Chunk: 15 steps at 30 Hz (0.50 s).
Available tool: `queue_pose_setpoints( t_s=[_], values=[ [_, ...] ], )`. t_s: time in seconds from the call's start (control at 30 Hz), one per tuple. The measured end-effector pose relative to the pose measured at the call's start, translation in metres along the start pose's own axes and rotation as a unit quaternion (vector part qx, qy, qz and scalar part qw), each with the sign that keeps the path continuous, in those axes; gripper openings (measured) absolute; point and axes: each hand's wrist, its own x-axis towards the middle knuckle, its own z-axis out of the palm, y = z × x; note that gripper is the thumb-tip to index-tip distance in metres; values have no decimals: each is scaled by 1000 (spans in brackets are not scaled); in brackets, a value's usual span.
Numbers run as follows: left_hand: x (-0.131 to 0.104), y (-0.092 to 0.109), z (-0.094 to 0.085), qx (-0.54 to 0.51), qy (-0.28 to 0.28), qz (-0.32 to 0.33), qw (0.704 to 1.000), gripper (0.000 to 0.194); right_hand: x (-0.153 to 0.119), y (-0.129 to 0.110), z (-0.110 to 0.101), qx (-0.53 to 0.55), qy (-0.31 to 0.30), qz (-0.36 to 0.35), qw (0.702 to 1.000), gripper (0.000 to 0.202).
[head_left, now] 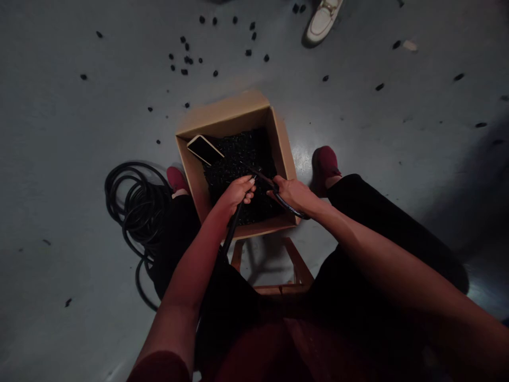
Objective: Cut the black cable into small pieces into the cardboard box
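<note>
My left hand (241,192) is closed around the end of a black hose (233,229), which runs down from the fingers toward my lap. My right hand (293,193) grips a pair of scissors (260,174); their dark blades point left, above my left fingertips, and a handle loop shows below the hand. Both hands are over an open cardboard box (284,143) that holds a heap of small black pieces (242,151). Whether the blades touch the hose, I cannot tell. A phone (204,150) leans in the box's far left corner.
Coiled black hose (135,207) lies on the floor at the left, beside my red shoe (177,179). Several loose black pieces (185,71) are scattered beyond the box. Another person's white shoe (323,22) is at the top. A wooden stool (280,289) is under me.
</note>
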Motion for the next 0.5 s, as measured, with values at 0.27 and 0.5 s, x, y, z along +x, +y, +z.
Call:
queue_pose_setpoints(
  t_s=[0.27,0.5],
  values=[
    [-8,-13,10,-91,21,-34,995,1,2,8,8,-41,-24,2,999,39],
    [-15,-29,14,-83,-1,-71,994,4,-5,4,14,-49,-32,5,998,37]
  ],
)
